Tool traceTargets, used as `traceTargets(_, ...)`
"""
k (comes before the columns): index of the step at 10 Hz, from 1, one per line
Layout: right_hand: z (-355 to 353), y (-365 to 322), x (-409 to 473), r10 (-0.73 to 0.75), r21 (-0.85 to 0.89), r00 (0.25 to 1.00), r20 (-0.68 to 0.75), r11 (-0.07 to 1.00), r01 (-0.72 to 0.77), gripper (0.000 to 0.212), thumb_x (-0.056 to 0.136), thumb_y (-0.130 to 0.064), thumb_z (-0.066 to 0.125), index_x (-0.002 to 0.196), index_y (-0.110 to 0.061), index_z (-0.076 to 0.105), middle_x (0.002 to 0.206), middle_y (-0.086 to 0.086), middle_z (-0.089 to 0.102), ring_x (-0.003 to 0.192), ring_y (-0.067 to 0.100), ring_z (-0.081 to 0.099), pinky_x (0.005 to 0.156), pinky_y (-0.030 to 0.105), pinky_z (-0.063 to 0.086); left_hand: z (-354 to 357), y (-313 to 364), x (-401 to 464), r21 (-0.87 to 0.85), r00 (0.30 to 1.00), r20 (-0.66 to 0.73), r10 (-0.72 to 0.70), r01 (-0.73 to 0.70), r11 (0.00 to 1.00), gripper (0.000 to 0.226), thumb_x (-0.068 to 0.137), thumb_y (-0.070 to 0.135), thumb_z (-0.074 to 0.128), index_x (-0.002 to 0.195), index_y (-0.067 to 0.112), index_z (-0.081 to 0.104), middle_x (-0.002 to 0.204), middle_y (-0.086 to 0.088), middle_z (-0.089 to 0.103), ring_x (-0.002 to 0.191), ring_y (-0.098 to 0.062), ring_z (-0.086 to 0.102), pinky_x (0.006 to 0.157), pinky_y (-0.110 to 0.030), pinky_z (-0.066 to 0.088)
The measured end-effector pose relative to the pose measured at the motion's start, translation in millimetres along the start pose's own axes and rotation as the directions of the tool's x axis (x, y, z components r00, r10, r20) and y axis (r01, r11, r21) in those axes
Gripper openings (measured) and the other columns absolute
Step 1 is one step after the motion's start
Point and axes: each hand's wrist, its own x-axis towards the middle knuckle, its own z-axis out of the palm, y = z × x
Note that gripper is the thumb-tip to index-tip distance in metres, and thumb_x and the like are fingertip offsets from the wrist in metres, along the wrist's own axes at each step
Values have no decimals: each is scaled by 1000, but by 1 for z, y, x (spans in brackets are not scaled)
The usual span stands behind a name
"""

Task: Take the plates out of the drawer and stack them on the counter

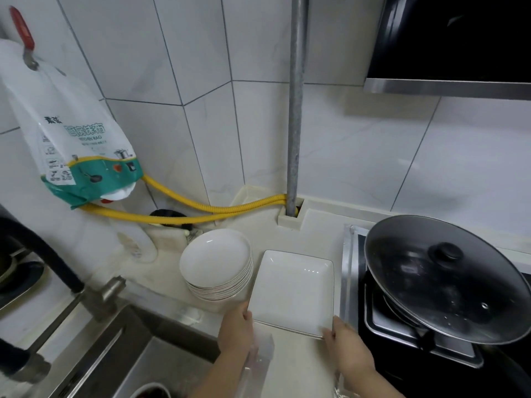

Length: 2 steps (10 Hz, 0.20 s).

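I see both hands at the near edge of the square plates [293, 291], which seem to be at least two stacked together, since a second rim shows under the top one. My left hand [237, 330] pinches the near left corner, thumb on top of the rim and the fingers hidden beneath. My right hand [346, 347] pinches the near right corner the same way, thumb lying over the rim. I cannot tell whether the square plates rest fully on the tabletop [296, 366] or are held just above it. Just to their left, touching or nearly so, a stack of round plates [217, 264] sits on the tabletop, white and nested deep. To the right, a strip of foil [349, 271] edges the stove [413, 340], where a glass lid [442, 277] with a dark knob covers a pan. Left of my hands lies the steel sink [120, 354] with its tap [86, 294] leaning over it. Behind the round plates a yellow hose [218, 209] runs along the tiled wall to a grey pipe [296, 110] that rises from the tabletop. A packet of kitchen rags [80, 145] hangs at the upper left, and the hood [451, 53] fills the upper right.
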Motion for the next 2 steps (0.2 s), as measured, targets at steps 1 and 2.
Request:
traceTargets(1,-4,-8,-7,-52,-229,998,-36,973,42,43,95,-35,42,135,-19,38,138,2,42,127,21,45,100,34,41,-8,-3,-12,158,1000,-5,15,-14,987,24,94,19,38,98,25,61,100,1,67,91,-20,60,72,-26,43)
traceTargets(2,-4,-21,-15,-186,-334,981,-58,930,156,53,95,-37,42,143,-22,28,147,-3,34,135,20,35,108,35,31,-20,4,-22,258,997,-12,81,-75,963,17,92,21,37,91,21,54,101,-2,65,93,-23,60,73,-30,45)
